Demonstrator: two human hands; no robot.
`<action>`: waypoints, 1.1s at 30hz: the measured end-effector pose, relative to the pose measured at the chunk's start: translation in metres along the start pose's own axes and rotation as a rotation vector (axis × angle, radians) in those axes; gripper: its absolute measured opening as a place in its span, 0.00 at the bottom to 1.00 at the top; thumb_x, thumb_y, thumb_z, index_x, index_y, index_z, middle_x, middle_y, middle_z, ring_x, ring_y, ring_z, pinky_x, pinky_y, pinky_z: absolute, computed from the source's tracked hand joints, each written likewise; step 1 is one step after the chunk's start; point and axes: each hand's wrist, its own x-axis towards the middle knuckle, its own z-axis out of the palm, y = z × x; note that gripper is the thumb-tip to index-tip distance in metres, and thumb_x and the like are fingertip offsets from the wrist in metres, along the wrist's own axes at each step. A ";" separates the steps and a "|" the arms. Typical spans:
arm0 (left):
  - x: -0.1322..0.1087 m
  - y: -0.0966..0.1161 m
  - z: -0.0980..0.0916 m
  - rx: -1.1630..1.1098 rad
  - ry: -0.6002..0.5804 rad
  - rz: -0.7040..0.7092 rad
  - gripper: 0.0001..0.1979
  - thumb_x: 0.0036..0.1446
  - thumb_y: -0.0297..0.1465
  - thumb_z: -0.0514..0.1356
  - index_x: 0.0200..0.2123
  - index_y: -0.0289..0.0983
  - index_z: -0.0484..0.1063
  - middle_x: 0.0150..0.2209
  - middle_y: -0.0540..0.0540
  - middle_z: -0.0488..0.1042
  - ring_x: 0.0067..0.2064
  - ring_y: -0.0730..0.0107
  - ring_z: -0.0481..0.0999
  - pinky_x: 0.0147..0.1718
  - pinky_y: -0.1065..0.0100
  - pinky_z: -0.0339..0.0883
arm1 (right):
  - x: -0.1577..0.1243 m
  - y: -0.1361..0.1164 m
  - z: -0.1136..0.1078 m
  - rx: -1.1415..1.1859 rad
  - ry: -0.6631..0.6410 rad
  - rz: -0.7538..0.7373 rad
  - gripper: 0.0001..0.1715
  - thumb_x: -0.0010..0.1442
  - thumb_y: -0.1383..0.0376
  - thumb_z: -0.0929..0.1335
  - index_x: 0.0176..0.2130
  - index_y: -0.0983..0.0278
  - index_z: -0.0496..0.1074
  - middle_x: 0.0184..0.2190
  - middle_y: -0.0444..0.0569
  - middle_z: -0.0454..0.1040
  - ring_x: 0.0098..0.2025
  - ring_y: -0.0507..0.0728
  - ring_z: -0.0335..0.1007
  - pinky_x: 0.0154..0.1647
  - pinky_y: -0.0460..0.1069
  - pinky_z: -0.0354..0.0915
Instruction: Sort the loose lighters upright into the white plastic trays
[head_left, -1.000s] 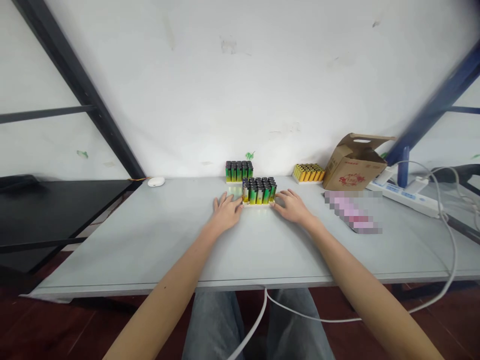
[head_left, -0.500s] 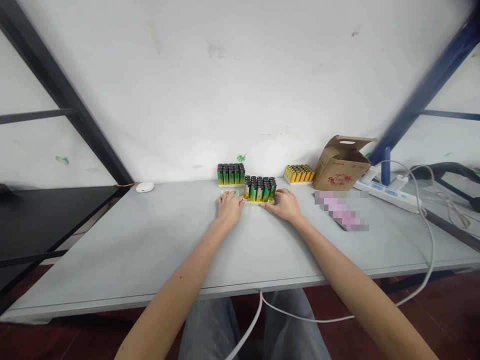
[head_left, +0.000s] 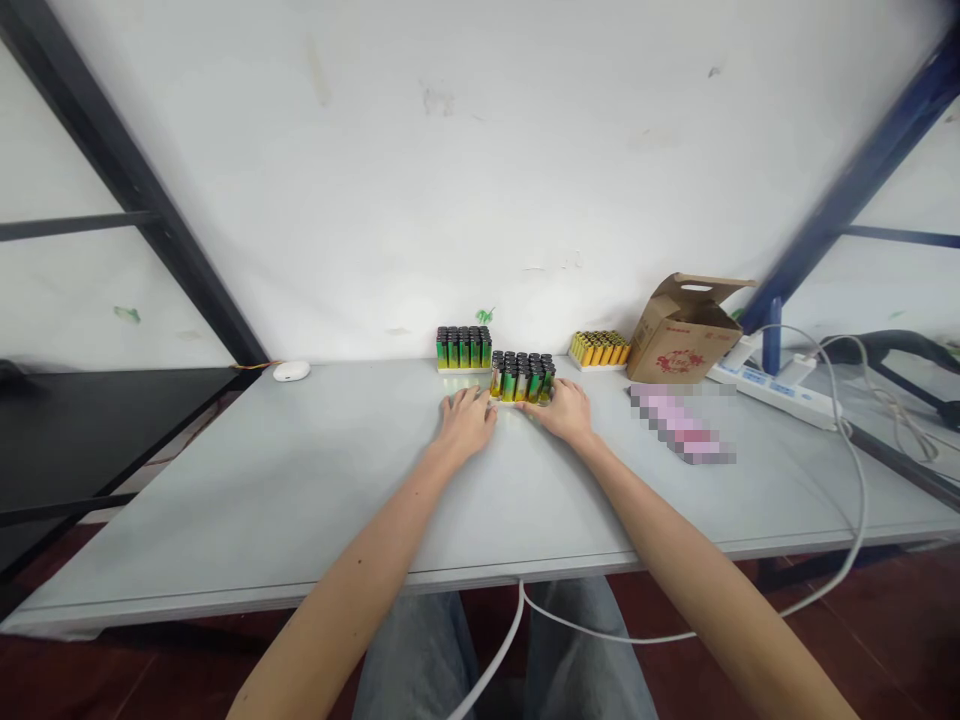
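A pale tray of upright batteries (head_left: 523,380), green and yellow with black upper ends, stands on the table in front of me. My right hand (head_left: 568,412) is closed on its right end, the thumb along the front edge and the fingers partly hidden behind. At the front left corner, my left hand (head_left: 466,422) rests with its fingers apart; its inner side is near or touching the tray. Just behind to the left stands another tray of green batteries (head_left: 463,350). Further right is a tray of yellow batteries (head_left: 600,349).
An opened cardboard box (head_left: 682,345) sits at the back right, beside a white power strip (head_left: 780,395) with cables. A blurred pink item (head_left: 682,425) lies before the box. A white case (head_left: 291,371) is at the far left. A white cable (head_left: 862,480) crosses the table's right edge.
My left hand has drawn slightly back toward me at the tray's left corner. My right hand stays at the right end, and the trays keep nearly the same places.
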 end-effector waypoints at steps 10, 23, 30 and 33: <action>-0.006 -0.005 -0.013 -0.047 0.029 -0.098 0.18 0.64 0.36 0.50 0.52 0.38 0.70 0.57 0.39 0.68 0.58 0.53 0.65 0.56 0.56 0.56 | 0.001 -0.004 0.002 -0.022 -0.004 0.036 0.35 0.50 0.40 0.69 0.43 0.65 0.72 0.47 0.60 0.74 0.55 0.69 0.65 0.55 0.58 0.58; -0.007 -0.004 -0.013 -0.075 0.013 -0.159 0.18 0.62 0.36 0.52 0.53 0.36 0.71 0.59 0.37 0.65 0.60 0.51 0.63 0.58 0.54 0.54 | 0.039 0.002 0.011 -0.062 -0.065 0.069 0.37 0.50 0.41 0.70 0.46 0.67 0.71 0.48 0.60 0.73 0.55 0.68 0.64 0.53 0.57 0.60; -0.005 -0.002 -0.010 -0.128 0.139 -0.066 0.13 0.63 0.32 0.53 0.46 0.38 0.73 0.51 0.42 0.71 0.55 0.60 0.68 0.56 0.60 0.57 | 0.062 0.008 0.020 -0.038 -0.089 0.036 0.39 0.51 0.43 0.70 0.50 0.68 0.70 0.50 0.62 0.72 0.56 0.67 0.65 0.53 0.56 0.60; -0.004 -0.001 -0.008 -0.147 0.186 -0.026 0.11 0.62 0.31 0.53 0.43 0.39 0.73 0.49 0.44 0.72 0.54 0.61 0.69 0.55 0.61 0.58 | 0.070 0.008 0.023 -0.030 -0.136 0.057 0.39 0.52 0.43 0.69 0.53 0.68 0.69 0.52 0.62 0.70 0.57 0.68 0.64 0.55 0.57 0.59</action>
